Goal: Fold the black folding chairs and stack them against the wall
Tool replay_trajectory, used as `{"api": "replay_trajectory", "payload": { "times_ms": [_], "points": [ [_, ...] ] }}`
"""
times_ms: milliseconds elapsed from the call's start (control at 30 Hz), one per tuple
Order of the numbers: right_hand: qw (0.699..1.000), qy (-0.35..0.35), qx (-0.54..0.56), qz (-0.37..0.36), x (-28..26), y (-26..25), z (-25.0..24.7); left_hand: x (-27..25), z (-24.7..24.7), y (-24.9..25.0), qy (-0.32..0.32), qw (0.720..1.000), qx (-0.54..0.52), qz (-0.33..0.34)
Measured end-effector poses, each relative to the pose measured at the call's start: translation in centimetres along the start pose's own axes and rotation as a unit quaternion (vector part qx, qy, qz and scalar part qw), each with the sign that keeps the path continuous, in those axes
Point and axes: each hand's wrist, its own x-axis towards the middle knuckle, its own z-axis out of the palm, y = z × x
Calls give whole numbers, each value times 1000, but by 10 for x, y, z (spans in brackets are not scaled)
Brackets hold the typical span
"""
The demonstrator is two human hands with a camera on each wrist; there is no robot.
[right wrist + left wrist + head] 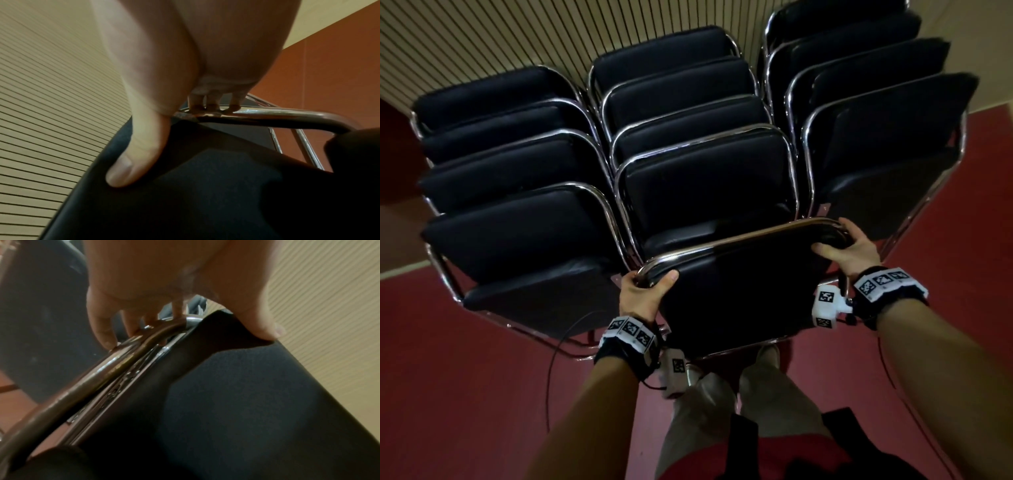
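Red floor [465, 394], slatted wall [482, 37], stacked chairs [517, 222]

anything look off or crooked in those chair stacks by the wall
Nothing stands out. Three rows of folded black padded chairs with chrome frames lean neatly toward the ribbed beige wall. The left hand and right hand grip one more chair, tilted only because it is held.

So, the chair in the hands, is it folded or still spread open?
Folded. The held chair is one flat panel under its chrome frame, gripped by the left hand and right hand.
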Motion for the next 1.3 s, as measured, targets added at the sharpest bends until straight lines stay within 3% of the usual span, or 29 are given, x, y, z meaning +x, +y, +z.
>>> {"api": "replay_trajectory", "payload": {
  "times_ms": [633,833,1000,1133,1300],
  "points": [
    [996,-58,-57,-24,48,-63,28,56,22,46,24,998,-11,-64],
    [993,-70,-93,-8,97,-47,43,70,25,55,19,996,-46,-72],
    [992,-47,-119,-10,185,21,61,91,31,54,26,996,-45,-71],
    [995,-10,-102,-5,118,-31,66,100,37,50,46,995,-27,-80],
    [997,-25,-71,1,73,-61,57,116,37,26,49,996,51,-62]
  ]
}}
